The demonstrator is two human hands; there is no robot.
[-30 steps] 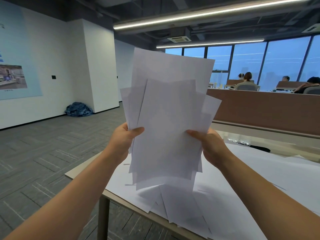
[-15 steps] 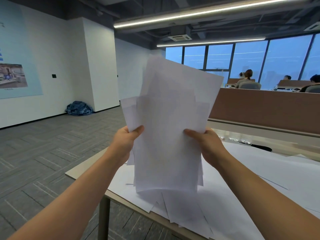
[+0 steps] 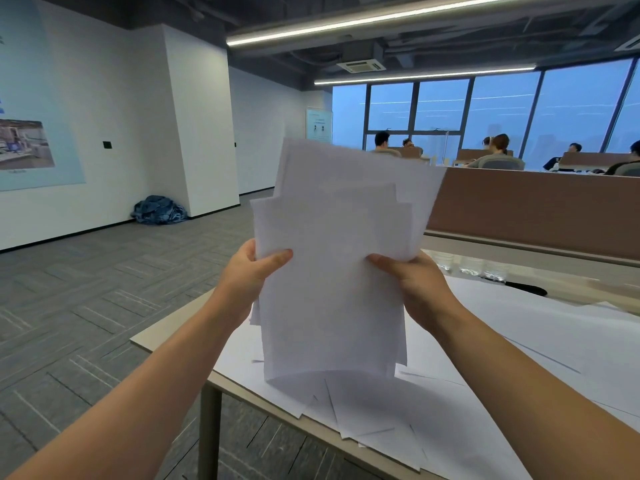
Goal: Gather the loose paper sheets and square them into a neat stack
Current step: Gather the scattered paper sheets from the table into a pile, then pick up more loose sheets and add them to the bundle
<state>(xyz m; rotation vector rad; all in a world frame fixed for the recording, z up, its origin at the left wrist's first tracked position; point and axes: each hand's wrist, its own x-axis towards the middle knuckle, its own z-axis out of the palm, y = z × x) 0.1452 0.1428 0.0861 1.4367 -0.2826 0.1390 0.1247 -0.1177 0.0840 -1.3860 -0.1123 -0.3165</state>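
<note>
1. Lower in the head view than 1 second ago, the paper sheets (image 3: 332, 271) stand upright at the centre of the frame. Their bottom corners were fanned apart then, and now they close into 1 nearly level, slightly bowed edge. It sits right at the table (image 3: 166, 337), and I cannot tell whether it touches
2. Top edges at upper centre have drawn closer but remain stepped in at least 3 tiers, and the rearmost sheet leans toward the upper right
3. At centre left, the left hand (image 3: 249, 271) holds its earlier grip and pinches the bundle's left edge. Its thumb lies flat across the front face, and the other fingers are hidden behind the paper, so their spread cannot be told
4. At centre right, the right hand (image 3: 415, 285) mirrors it, thumb pressed on the front and the remaining fingers out of sight behind
5. Judging from this, the squaring is under way: the bottom is almost aligned, while the top and sides likely need more tapping
6. Other loose sheets (image 3: 381, 410) lie overlapping on the table at lower centre, not yet gathered
7. A black pen (image 3: 526, 289) rests on the table at middle right
</note>
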